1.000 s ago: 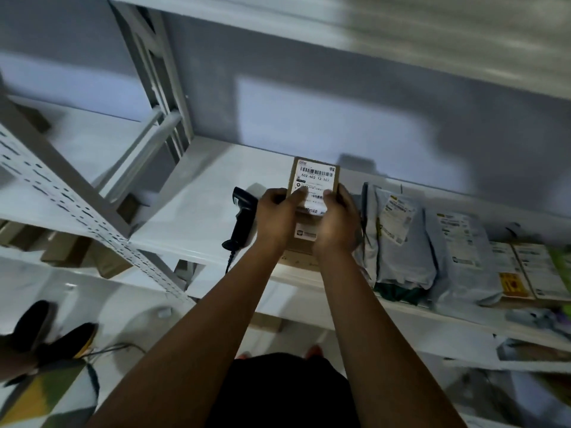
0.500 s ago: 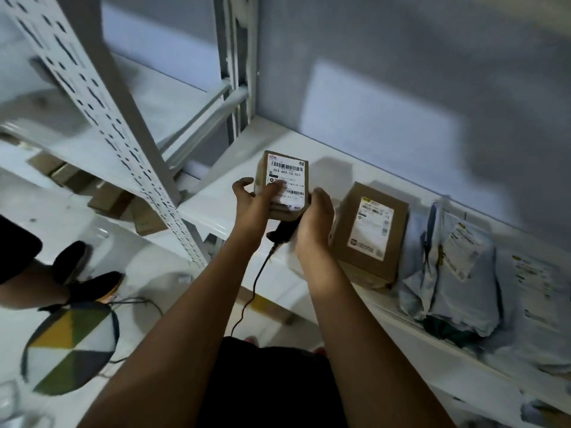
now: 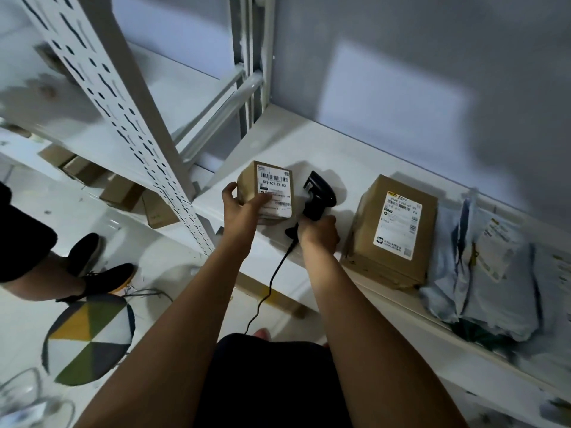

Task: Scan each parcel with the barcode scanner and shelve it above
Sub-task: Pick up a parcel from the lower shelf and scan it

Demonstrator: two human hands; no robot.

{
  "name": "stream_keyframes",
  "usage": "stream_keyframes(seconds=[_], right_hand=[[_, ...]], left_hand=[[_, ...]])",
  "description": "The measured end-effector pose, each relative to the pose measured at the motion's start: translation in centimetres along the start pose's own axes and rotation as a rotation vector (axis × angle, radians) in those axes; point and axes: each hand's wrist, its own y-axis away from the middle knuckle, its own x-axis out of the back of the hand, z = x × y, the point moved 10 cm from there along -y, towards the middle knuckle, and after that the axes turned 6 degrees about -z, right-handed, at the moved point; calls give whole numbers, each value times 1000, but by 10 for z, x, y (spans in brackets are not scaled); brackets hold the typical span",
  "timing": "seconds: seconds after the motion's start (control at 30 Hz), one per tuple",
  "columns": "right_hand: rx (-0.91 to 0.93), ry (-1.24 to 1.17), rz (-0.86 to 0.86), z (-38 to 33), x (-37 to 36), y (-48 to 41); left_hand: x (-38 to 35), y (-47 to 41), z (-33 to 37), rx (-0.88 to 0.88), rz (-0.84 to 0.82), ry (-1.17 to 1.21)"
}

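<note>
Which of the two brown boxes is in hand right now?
The small box, left of the scanner, gripped by the left hand. The big box sits untouched on the shelf, right of the scanner.

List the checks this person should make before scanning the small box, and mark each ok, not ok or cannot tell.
1. The left hand grips the small box: ok.
2. The barcode on its label faces up, uncovered: ok.
3. The right hand grips the scanner by its handle: ok.
4. The scanner head is aimed at the label: cannot tell.
5. The cable hangs free over the edge of the shelf: ok.
</note>
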Motion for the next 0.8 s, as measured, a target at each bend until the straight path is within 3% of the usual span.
stream_keyframes(seconds=[0.3,0.67,0.8], right_hand=[[-3,-333,-244,5,-16,18],[320,-793,-310,-50,42,62],[305,-776,-409,-49,42,71]], left_hand=[[8,-5,28,-85,-58,-62],[-20,4,48,-186,-104,-61],[-22,10,48,-191,-111,-65]])
